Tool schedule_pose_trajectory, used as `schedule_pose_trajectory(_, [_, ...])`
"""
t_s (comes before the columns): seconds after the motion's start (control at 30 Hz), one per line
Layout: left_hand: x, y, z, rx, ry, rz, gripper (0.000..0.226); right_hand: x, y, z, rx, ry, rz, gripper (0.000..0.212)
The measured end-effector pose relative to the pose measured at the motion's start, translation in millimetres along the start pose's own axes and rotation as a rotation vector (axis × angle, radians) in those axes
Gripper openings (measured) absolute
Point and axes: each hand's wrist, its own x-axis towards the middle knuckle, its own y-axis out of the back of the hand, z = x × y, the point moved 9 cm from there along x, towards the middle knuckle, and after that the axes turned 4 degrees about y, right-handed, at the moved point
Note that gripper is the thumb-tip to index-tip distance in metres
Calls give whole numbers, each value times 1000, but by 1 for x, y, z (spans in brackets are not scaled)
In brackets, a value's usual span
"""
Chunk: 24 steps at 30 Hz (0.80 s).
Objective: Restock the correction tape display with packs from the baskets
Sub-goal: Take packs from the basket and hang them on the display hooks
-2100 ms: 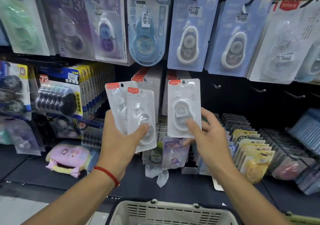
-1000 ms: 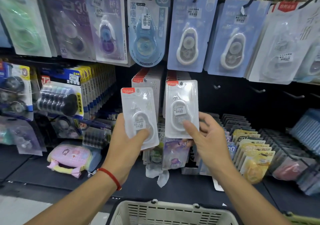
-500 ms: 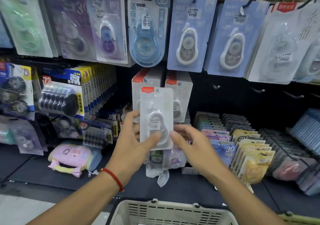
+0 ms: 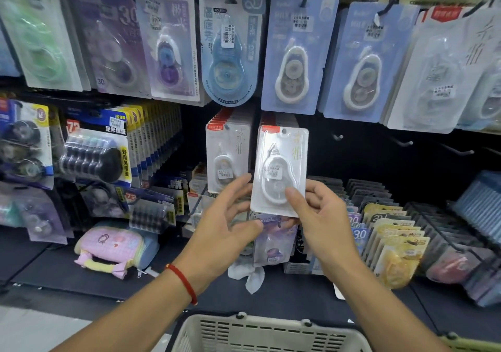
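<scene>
One white correction tape pack point(image 4: 279, 170) is pinched upright in the right hand point(image 4: 320, 216) before two hanging rows of matching packs point(image 4: 227, 151); the left hand point(image 4: 225, 224), fingers spread, holds nothing; one cream basket point(image 4: 260, 332) sits below

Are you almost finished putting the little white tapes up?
Partly. Two hooks already carry white packs, like the left hanging stack. In hand: the right hand pinches one white pack at the right stack, while the left hand is open beside it. Left: empty hooks to the right; the basket contents are hidden.
</scene>
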Motion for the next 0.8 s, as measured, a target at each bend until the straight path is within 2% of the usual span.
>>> schedule_pose_trajectory(0.2, [2,-1,0,25,-17,-28,71,3,3,-9,-3,21,12,35])
schedule_pose_trajectory(0.27, [4,-1,-2,89,-4,-25,68,3,3,-2,-109,8,17,33])
schedule_pose_trajectory(0.3, [5,0,-3,160,-7,-16,68,4,4,2,-266,6,19,40])
schedule_pose_trajectory(0.37, [9,5,-3,415,-54,34,73,3,8,5,-733,87,52,58])
schedule_pose_trajectory(0.43, [16,11,2,667,-165,107,77,1,-5,-10,-1027,371,41,61])
schedule_pose_trajectory(0.47, [21,13,3,741,-212,130,77,1,-17,-13,-1093,501,-38,61])
schedule_pose_trajectory(0.53, [31,13,-1,829,-237,133,81,9,-37,0,-1173,555,-253,64])
schedule_pose_trajectory(0.6, [39,13,-11,898,-210,102,85,18,-42,20,-1265,463,-378,68])
schedule_pose_trajectory(0.7, [40,13,-20,971,-214,68,89,21,-39,27,-1303,428,-425,74])
schedule_pose_trajectory(0.8, [30,15,-20,959,-235,65,79,8,-28,17,-1163,427,-393,64])
